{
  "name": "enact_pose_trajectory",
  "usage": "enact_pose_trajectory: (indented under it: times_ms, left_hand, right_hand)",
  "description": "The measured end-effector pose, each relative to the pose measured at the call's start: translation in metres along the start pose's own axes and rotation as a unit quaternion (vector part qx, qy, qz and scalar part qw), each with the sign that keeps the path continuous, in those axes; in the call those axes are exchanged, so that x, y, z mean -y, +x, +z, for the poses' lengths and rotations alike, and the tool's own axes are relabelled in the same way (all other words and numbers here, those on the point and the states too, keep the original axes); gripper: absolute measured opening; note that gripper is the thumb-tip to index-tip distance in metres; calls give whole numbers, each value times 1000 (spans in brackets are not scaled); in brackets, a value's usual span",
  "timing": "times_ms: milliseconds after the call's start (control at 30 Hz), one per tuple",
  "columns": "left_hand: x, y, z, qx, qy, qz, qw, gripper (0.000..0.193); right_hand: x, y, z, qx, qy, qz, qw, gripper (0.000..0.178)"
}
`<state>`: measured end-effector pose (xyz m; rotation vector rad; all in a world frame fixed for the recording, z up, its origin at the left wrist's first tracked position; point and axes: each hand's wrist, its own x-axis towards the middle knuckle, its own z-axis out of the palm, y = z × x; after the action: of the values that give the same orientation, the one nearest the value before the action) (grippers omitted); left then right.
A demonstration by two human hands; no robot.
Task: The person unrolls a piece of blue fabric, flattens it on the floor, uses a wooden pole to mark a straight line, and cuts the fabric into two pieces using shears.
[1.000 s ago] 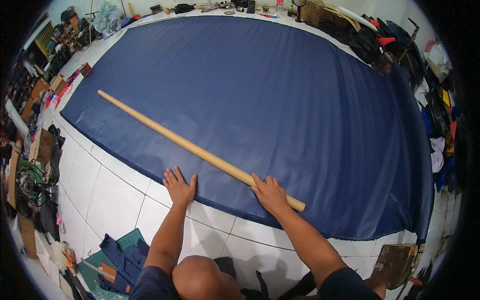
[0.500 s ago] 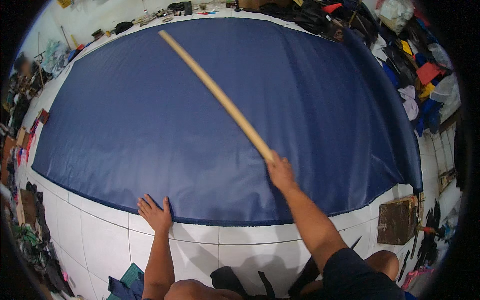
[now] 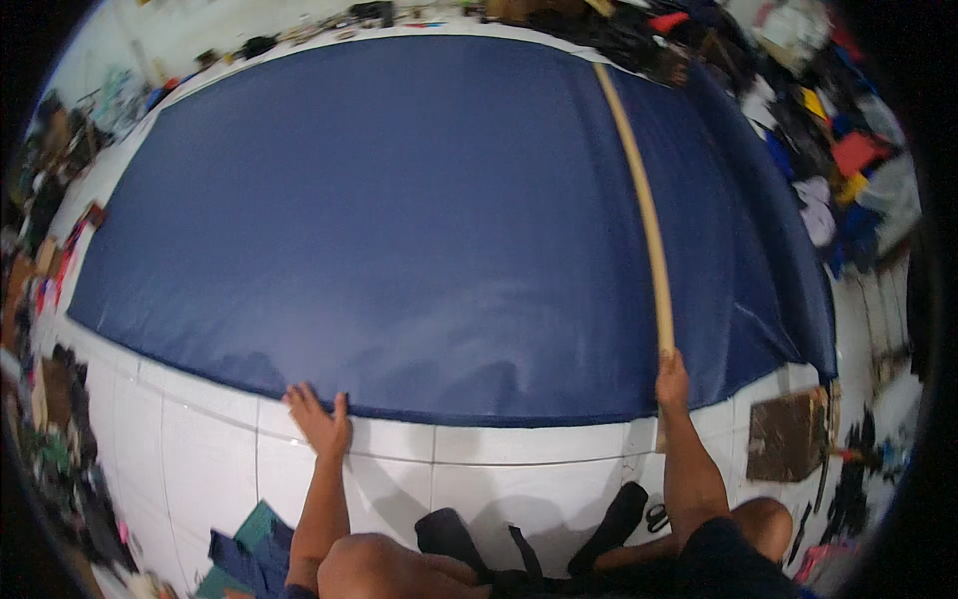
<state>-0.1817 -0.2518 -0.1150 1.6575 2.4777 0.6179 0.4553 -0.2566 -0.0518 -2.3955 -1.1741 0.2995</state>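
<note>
A large sheet of dark blue, leather-like material is spread over the white tiled floor. My left hand lies flat at its near edge, fingers spread, holding nothing. On the right part of the sheet, my right hand is closed around the near end of a long pale wooden stick. The stick runs from that hand to the sheet's far edge. Wrinkles cross the sheet's right side, to the right of the stick.
A brown block stands off the sheet's near right corner. Black-handled scissors lie by my right forearm. Folded dark cloth rests on a green mat at lower left. Scraps and bags pile up along the right side.
The stick has swung from a slant across the middle to the sheet's right part. My right hand moved right and nearer with it. The left hand stays at the near edge.
</note>
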Motion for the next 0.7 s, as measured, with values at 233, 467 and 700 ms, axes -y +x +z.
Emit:
enact_pose_trajectory:
  times_ms: [233,467,700]
  left_hand:
    - [-17,7,1,15,46,3,999,90]
    - [-22,1,-1,43,37,-22,998,88]
    - [-2,-4,-20,-75,-152,-112,979,73]
  right_hand:
    - [51,-33,46,49,-41,-135,989,46]
    - [183,-63,104,173,-138,-380,898,56]
    - [254,-149,122,305,-93,-541,778,55]
